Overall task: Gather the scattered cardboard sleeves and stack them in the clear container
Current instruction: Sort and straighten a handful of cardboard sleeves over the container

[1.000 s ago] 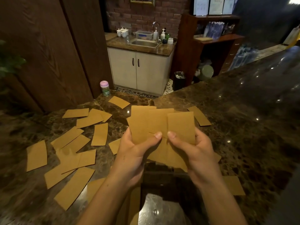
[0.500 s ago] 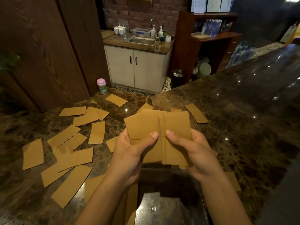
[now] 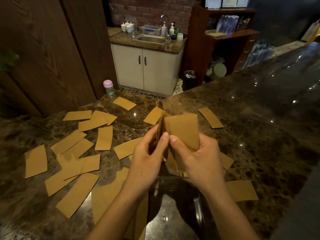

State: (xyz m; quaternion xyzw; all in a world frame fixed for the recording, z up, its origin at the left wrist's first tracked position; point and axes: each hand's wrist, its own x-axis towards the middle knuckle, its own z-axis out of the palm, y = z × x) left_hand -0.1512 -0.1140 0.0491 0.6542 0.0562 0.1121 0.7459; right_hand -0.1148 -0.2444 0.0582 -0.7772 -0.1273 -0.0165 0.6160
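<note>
Dark marble counter (image 3: 259, 129) fills most of my view, with a sink (image 3: 152, 39) and cupboards beyond its corner. Both hands are raised over the near edge. The left hand (image 3: 147, 160) and the right hand (image 3: 197, 158) together grip one small bundle of sleeves (image 3: 183, 130), thumbs pressed side by side on its front face and fingers curled behind it. The bundle stands upright and is not yet square, as a few edges fan out on its left side. Directly below the hands sits the clear container (image 3: 198, 207). Through its walls I see only a shiny bottom and no cardboard that I can make out, though the wrists hide part of it.

I judge the job to be at an early stage. One handful is gathered and, I think, being evened up, and nothing seems to be stacked yet. Far more remains on the stone. A wide spread of loose sleeves (image 3: 103, 137) lies to the left, several overlapping one another. A far sleeve (image 3: 123, 103) lies near a pink-lidded jar (image 3: 108, 87), a slanted sleeve (image 3: 210, 120) lies beyond the right hand, and a near sleeve (image 3: 241, 190) lies just beside the container on the right. More lie partly under the forearms. As I read it, what is left is to drop this bundle in, then do several more rounds of picking up, squaring and stacking.
</note>
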